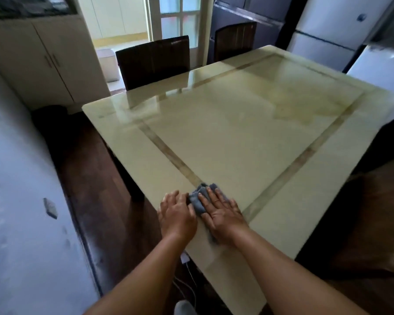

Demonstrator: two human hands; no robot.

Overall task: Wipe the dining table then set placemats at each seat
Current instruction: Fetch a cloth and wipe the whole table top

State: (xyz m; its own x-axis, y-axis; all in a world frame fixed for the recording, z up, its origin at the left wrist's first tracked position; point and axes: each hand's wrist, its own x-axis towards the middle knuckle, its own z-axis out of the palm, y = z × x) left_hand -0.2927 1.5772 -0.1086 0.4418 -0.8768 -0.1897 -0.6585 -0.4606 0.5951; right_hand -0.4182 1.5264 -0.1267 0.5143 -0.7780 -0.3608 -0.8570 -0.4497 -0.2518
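A glossy cream dining table [237, 133] with a darker inlaid border strip fills the middle of the view. A crumpled grey-blue cloth [197, 198] lies on it near the left front edge. My right hand [221, 212] lies flat on top of the cloth with fingers spread, pressing it to the surface. My left hand [176, 213] rests at the table's edge beside it, its fingertips touching the cloth's left side. No placemats are in view.
A dark wooden chair [154, 61] stands at the far side, a second one [234, 39] behind it to the right. A white fridge [328, 26] is at the back right, cream cupboards [43, 60] at the back left, dark wood floor [96, 178] and a pale wall on the left.
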